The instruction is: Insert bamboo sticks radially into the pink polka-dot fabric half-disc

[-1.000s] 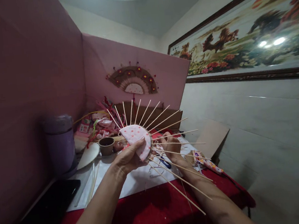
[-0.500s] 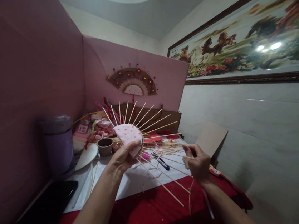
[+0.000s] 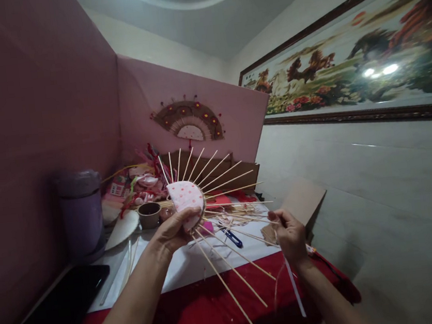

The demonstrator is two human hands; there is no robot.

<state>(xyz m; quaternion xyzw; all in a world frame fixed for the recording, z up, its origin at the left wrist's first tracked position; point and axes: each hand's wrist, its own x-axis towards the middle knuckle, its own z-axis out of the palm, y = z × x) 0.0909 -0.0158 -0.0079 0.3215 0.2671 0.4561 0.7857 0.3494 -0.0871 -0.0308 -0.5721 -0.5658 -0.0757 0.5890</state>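
Observation:
A fan frame is held up over the table, its thin wooden sticks (image 3: 216, 168) spreading out like rays from a half-round base (image 3: 184, 194) covered in white cloth with red dots. My left hand (image 3: 182, 223) grips the lower part of this base, thumb on the front; its other fingers are hidden behind. To the right, my right hand (image 3: 288, 231) is closed, thumb and fingertips pinched at the outer end of one stick. A narrow pale strip (image 3: 295, 288) hangs below that hand, beside a fine thread; where they are fastened is hidden.
A blue cutter (image 3: 231, 237) lies on white paper (image 3: 174, 276) over a red cloth (image 3: 203, 319). Left are a small brown cup (image 3: 150, 216), a purple tumbler (image 3: 82, 213) and a dark phone (image 3: 68, 298). A finished fan (image 3: 190, 120) hangs on the pink panel behind; cardboard (image 3: 302, 201) leans right.
The fan frame has turned slightly clockwise in my left hand, its lower sticks swinging down and left. My right hand stays at the stick ends, and the pale strip below it shows more fully.

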